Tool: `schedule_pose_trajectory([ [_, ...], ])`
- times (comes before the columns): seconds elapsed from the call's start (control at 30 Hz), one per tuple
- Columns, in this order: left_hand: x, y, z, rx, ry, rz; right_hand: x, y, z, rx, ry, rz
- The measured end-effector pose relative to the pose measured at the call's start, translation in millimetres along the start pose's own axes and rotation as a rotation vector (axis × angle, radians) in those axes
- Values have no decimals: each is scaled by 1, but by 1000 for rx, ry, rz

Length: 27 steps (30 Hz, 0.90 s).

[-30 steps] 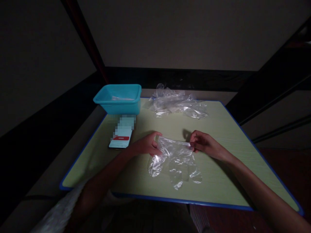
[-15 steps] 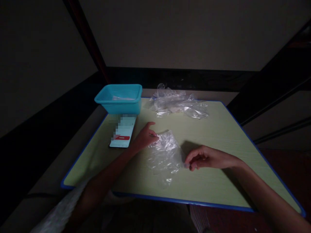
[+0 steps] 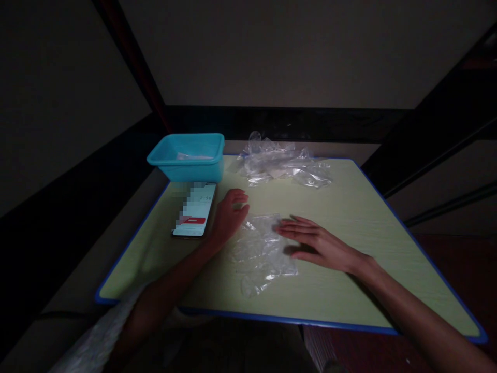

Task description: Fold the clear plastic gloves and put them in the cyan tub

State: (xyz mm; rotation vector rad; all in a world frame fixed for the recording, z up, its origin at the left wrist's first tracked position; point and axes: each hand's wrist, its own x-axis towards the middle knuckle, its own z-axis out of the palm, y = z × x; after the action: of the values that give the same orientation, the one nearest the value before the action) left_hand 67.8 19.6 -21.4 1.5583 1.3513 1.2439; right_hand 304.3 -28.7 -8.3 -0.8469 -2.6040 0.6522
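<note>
A clear plastic glove lies folded and flat on the pale green table in front of me. My right hand rests on its right part, palm down, fingers stretched out flat. My left hand lies at the glove's upper left corner with its fingers loosely curled and touching the plastic. Neither hand is gripping the glove.
A turquoise plastic tub stands at the table's back left with something pale inside. A lit phone lies in front of it, beside my left hand. A heap of clear plastic gloves sits at the back middle. The table has a blue rim.
One second ago both hands held the glove spread by its cuff. It was then folded over to the left, and now my right hand lies flat on it.
</note>
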Motion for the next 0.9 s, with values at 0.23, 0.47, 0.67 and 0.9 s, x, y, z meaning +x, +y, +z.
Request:
schedule_pose_trajectory([
  [0.23, -1, 3, -3, -11, 29, 17, -1, 7, 6, -118, -165, 73],
  [0.47, 0, -2, -7, 5, 27, 30, -1, 10, 7, -198, -197, 134],
  [0.67, 2, -6, -8, 10, 36, 44, -3, 15, 12, -218, -173, 129],
  [0.9, 0, -4, -8, 10, 42, 52, -3, 17, 8, -239, -185, 143],
])
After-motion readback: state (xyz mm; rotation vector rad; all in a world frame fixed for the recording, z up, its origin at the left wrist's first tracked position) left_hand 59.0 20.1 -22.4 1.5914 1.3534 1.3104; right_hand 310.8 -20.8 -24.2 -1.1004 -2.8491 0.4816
